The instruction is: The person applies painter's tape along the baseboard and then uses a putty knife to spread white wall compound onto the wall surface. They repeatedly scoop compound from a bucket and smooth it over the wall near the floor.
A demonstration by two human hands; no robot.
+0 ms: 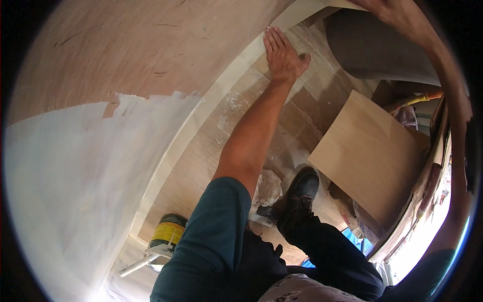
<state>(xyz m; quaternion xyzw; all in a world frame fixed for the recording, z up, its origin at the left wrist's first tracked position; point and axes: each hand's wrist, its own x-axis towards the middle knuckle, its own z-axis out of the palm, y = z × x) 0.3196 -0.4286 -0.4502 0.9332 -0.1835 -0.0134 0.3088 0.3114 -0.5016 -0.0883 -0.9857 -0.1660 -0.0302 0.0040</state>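
Observation:
My left hand [285,58] is stretched out flat with its thumb apart. Its fingertips rest on or right beside the pale skirting board [201,111] along the foot of the wall. I see nothing held in it. My right arm reaches up along the right side, and my right hand [397,14] is cut off by the upper edge, so its fingers and anything in them are hidden. The wall [126,50] is bare pinkish brown in its upper part in the picture, with a whitish coated area [85,166] below.
A black and yellow tin [168,232] with a white-smeared brush or stick [138,265] stands at lower left. A crumpled pale bag [268,189] lies by my dark shoe [303,189]. To the right are a wooden board [370,151] and a large grey rounded object [380,48].

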